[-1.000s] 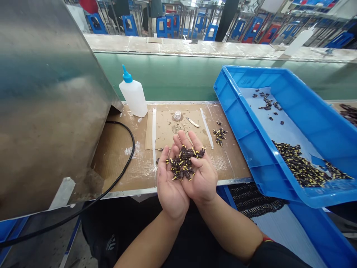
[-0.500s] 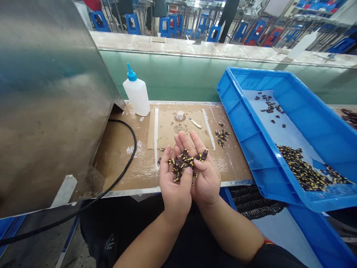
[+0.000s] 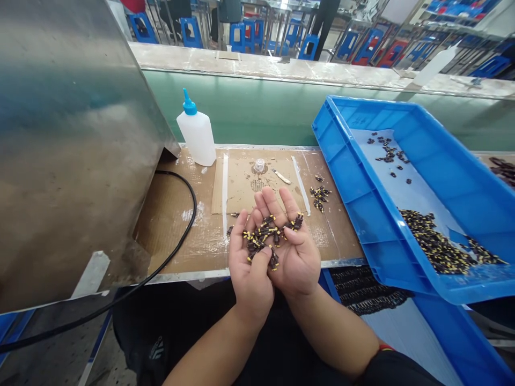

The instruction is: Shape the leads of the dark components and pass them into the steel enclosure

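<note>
Since the frame a second back, the left thumb has been bent in over the small brown parts with yellow tips (image 3: 263, 230), and the heap is spread thinner, with more of the right palm bared. The parts are borne in both hands, cupped together just beyond the worktop's near edge. Fingers of the left hand (image 3: 251, 279) are loosely curled, part-open, thumb tip laid against the parts; those of the right hand (image 3: 300, 262) are held open, palm up, parts resting along them.

Worktop (image 3: 164, 214): brown, scuffed and white-smeared. A cardboard sheet (image 3: 241, 201) is taped on it, its near side hidden by the hands. Beyond lie a green surface (image 3: 249, 107) and a pale ledge (image 3: 281, 65); blue stools (image 3: 191, 33) are seen at the back.

On the sheet: clear cup (image 3: 259, 165), slim pale tool (image 3: 281, 176). To their left, white bottle (image 3: 197, 136) with blue nozzle, black cable (image 3: 195, 203). The left side is blocked by a metal housing (image 3: 72, 134). To the right, a loose cluster (image 3: 319, 198) and a blue crate (image 3: 358, 187) with more parts inside; a lower crate (image 3: 462, 332) is partly covered by it
</note>
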A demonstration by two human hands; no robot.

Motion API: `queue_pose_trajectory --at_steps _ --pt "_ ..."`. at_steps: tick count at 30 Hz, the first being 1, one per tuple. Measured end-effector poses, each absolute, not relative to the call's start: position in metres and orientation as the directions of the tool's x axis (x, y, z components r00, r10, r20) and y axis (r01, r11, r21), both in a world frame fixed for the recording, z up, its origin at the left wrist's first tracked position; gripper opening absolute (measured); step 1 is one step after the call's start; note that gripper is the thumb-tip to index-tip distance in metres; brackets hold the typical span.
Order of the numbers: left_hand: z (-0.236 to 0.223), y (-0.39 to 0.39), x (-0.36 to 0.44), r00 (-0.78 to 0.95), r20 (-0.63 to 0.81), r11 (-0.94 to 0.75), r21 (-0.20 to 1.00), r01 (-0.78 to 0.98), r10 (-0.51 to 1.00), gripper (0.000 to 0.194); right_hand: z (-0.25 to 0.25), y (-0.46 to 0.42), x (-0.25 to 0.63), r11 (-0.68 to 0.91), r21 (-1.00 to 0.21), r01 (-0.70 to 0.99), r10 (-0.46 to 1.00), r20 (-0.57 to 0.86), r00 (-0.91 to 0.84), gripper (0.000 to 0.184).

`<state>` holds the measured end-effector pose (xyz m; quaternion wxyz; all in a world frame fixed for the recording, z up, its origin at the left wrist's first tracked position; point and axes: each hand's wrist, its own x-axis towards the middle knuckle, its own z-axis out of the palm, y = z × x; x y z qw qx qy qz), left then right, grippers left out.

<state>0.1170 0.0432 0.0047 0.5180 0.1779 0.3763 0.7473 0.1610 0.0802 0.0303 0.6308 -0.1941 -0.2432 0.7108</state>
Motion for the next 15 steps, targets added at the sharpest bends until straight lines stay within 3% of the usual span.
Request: queue_pose_trajectory --at_steps 7,15 --pt "0.0111 0.0474 0.1169 -0.384 -0.184 -0.198 0.617 -0.762 0.905 0.048 0.0281 0.0832 0.1574 -0.057 -0.581 -0.812 0.997 0.005 -0.073 0.055" --pt "0.0141 0.0498 0.1172 -0.365 -0.189 -0.218 0.529 -0.820 0.912 0.069 0.0282 0.0839 0.1585 -0.064 -0.553 -0.830 0.998 -0.014 -0.068 0.053"
